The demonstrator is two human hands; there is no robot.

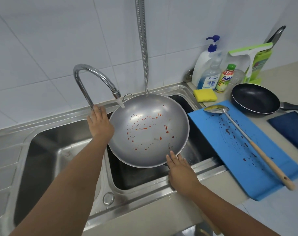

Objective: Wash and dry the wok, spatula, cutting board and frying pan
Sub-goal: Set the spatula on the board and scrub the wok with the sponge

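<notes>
A grey wok with red sauce spots hangs tilted over the right sink basin. My right hand grips it at the near rim, thumb on the inside edge. The tap's spout sits just above the wok's far rim. My left hand reaches to the base of the tap, fingers stretched against it. A metal spatula with a wooden handle lies on the stained blue cutting board at the right. Behind the board, on the counter, stands the black frying pan.
The left basin lies under my left arm. A yellow sponge, soap bottles and a green squeegee stand at the back right. A dark blue cloth lies right of the board. A metal hose hangs behind the wok.
</notes>
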